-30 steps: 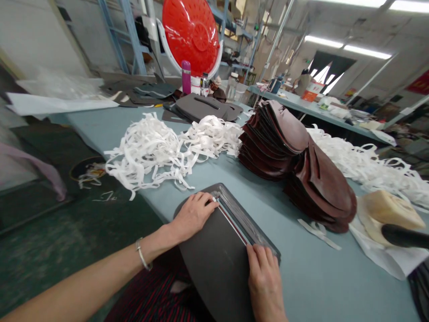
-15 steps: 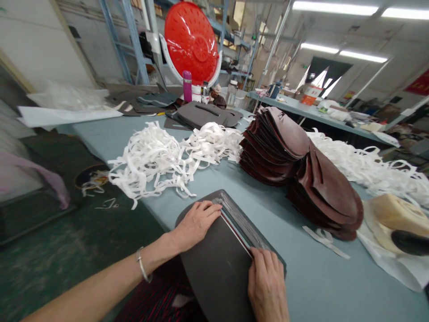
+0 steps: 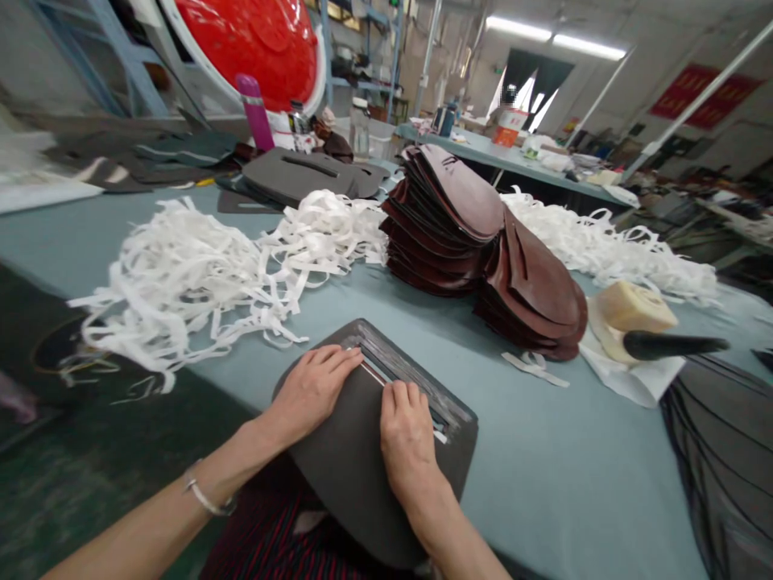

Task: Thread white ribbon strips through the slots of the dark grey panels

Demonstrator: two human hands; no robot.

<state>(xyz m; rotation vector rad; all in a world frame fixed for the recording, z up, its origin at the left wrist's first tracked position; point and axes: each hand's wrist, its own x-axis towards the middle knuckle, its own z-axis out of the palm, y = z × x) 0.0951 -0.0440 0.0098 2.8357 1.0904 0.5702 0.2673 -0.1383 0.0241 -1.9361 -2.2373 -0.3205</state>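
A flat dark grey panel (image 3: 356, 483) with rounded corners lies at the table's near edge, partly over my lap. A long slot runs across it, and a thin white edge and a reddish line show along the slot. Streaky grey smears (image 3: 416, 383) cover the strip beyond it. My left hand (image 3: 320, 387) lies on the panel, fingers extended and fingertips at the slot's upper end. Farther down, my right hand (image 3: 407, 427) has its fingers bent onto the slot edge, gripping there. Both thumbs are hidden. A small white strip end (image 3: 440, 437) shows beside my right hand.
Tangled white strips (image 3: 187, 274) lie left on the blue-green table (image 3: 543, 467). Stacked brown leather pieces (image 3: 447, 201) stand ahead. At right are a cream block (image 3: 637, 310), a black handle (image 3: 673, 345) and dark sheets (image 3: 730, 451). More grey panels (image 3: 290, 173) lie behind.
My view has turned right, so the scene shifts left. My right hand has slid up along the slot, closer to my left hand, uncovering the slot's lower end.
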